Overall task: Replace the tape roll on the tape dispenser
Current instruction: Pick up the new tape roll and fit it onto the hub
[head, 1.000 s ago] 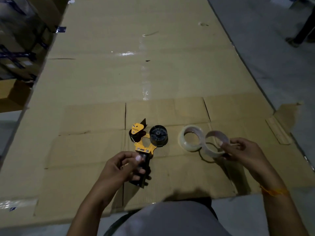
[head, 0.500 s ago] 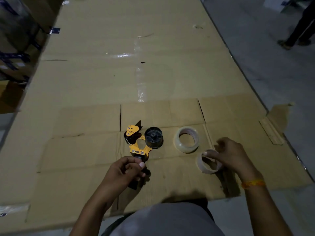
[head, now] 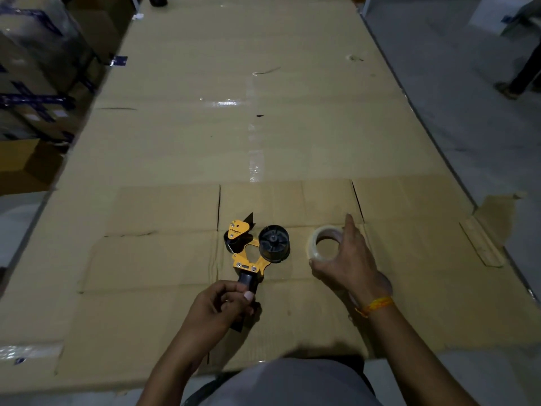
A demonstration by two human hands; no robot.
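A yellow and black tape dispenser [head: 247, 253] lies flat on the cardboard, its black spindle hub [head: 273, 243] bare and facing up. My left hand [head: 225, 303] grips its black handle at the near end. To the right of the hub a clear tape roll [head: 317, 234] rests flat on the cardboard. My right hand [head: 351, 259] is closed around it, thumb at the near left rim and fingers over the right side. A pale rounded edge [head: 385, 284] shows under my right wrist; I cannot tell whether it is the empty core.
Flattened cardboard sheets [head: 164, 259] cover the floor around me. Stacked taped boxes [head: 35, 83] line the left side. Bare concrete [head: 468, 112] runs along the right, with a loose cardboard strip [head: 480, 244] at its edge and a person's foot [head: 521, 80] at the far right.
My right hand set the empty core down near me, then moved forward and left onto the clear tape roll. My left hand kept hold of the dispenser handle.
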